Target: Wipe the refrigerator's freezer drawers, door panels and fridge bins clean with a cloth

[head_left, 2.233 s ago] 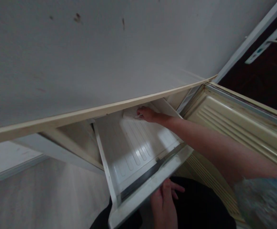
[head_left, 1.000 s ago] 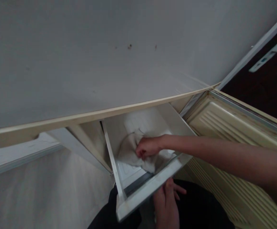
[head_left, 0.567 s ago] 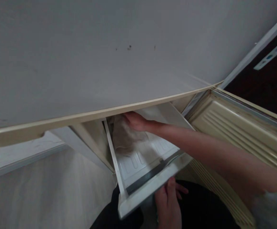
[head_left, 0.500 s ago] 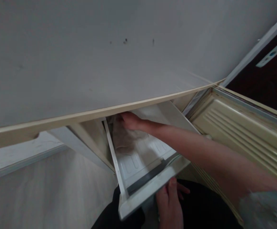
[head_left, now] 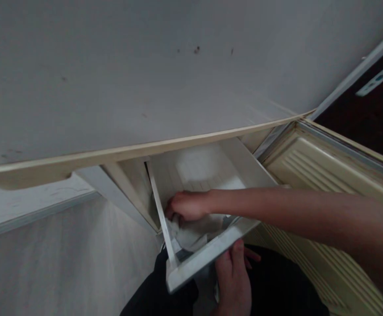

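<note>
Since half a second ago, the right hand (head_left: 186,205) has pulled back from the far left corner of the drawer (head_left: 207,252) toward its near front, dragging the cloth (head_left: 191,230) along with it. That hand now sits low in the drawer at about 7 o'clock of its floor, close to the left side wall. Its fingers (head_left: 173,210) are curled and closed on the pale, crumpled cloth, which bunches beneath and toward 4 o'clock of the knuckles and lies against the inside of the drawer's front panel. The bare forearm crosses the drawer's right rim from 3 o'clock.

The left hand (head_left: 233,278) is under the drawer front at 6 o'clock. Its thumb lies up against the outer face of the front panel, and 2 fingers show spread behind it toward 3 o'clock. Whether the others grip the underside I cannot tell.

The far part of the drawer floor is bare white plastic. Above it runs the pale front edge of a flat grey top surface (head_left: 128,87) with small dark specks. At 3 o'clock stands an open, yellowed ribbed door (head_left: 326,175), and beyond it, at 2 o'clock, a dark door with a metal handle (head_left: 381,77). Pale floor (head_left: 63,259) fills the 8 o'clock side.
</note>
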Tool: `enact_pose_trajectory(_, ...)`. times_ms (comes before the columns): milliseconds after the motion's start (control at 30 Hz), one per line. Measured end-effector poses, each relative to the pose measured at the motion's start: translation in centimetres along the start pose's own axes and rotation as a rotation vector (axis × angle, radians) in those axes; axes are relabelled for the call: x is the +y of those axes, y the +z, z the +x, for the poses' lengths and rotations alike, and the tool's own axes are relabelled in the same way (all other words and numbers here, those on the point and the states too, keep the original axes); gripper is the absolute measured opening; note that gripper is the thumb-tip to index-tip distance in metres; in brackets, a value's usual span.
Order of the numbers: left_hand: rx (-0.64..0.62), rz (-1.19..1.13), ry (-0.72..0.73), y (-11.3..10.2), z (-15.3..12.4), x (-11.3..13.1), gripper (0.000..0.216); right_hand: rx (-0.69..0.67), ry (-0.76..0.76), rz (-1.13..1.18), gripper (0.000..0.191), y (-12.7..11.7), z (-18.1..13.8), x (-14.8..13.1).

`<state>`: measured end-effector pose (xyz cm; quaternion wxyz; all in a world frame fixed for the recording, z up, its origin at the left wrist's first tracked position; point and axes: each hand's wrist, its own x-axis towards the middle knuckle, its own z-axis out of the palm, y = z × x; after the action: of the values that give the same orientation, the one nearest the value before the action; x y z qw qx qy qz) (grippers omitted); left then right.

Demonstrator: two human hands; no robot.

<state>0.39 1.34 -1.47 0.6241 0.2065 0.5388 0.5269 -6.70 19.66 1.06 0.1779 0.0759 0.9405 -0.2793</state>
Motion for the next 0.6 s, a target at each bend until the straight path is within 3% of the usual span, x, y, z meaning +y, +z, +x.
enact_pose_trajectory(100,0.002,0.013,0.008,-0.1,0.0,-0.1,0.088,-0.214,-0.069,0.1,0.02,1.3,-1.2,-1.6)
enact_pose_trajectory(167,-0.002,0.007,0.013,0.0,0.0,-0.1,0.087,-0.223,-0.054,0.082,0.02,0.7,-2.0,-1.9)
enact_pose_trajectory(233,-0.009,-0.024,0.014,0.1,-0.1,-0.1,0.087,-0.004,0.071,-0.014,0.022,-1.1,-2.6,-1.4)
enact_pose_trajectory(333,-0.015,-0.033,0.026,0.2,-0.1,-0.1,0.087,0.559,0.295,-0.208,0.032,-4.1,-2.2,0.3)
enact_pose_trajectory(367,-0.012,-0.027,0.026,0.2,-0.1,-0.2,0.087,0.671,0.329,-0.257,0.038,-4.9,-1.7,1.1)
enact_pose_trajectory(433,-0.004,-0.006,0.017,0.1,0.0,-0.4,0.087,0.714,0.345,-0.303,0.046,-5.8,0.0,2.6)
enact_pose_trajectory(600,0.003,0.029,0.051,-0.1,0.1,-1.2,0.08,0.624,0.368,-0.161,0.035,-5.8,4.9,6.0)
